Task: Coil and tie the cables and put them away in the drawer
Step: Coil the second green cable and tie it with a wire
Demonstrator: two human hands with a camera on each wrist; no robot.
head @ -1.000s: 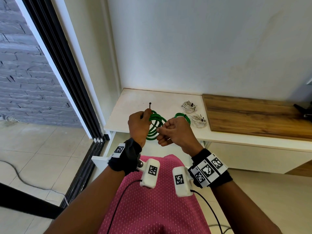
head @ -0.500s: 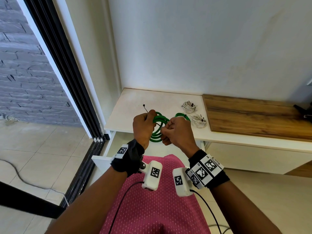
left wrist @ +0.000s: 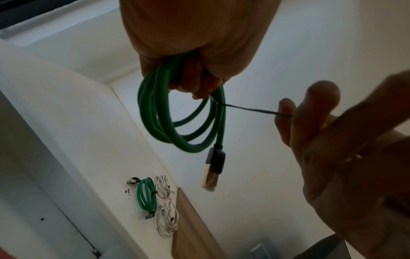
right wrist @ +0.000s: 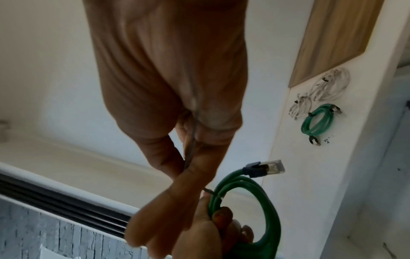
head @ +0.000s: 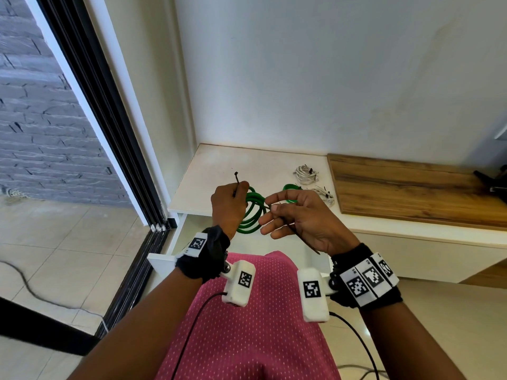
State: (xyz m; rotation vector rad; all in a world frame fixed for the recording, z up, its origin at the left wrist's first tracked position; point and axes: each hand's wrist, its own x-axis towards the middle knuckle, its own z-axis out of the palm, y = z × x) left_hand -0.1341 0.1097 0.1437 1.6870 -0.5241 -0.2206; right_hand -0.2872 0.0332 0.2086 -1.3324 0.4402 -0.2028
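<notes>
While the left hand (head: 229,205) grips the coiled green cable (head: 251,212) at frame centre, the right hand (head: 299,220) pinches a black zip tie (left wrist: 250,109). Below them, the open drawer (head: 162,260) shows only a white edge; its contents are hidden.

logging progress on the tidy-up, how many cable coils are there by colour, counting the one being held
green: 2, the held green coil in the left hand, and the tied green coil on the white counter
white: 2, the far white coil and the near white coil
total: 4
</notes>
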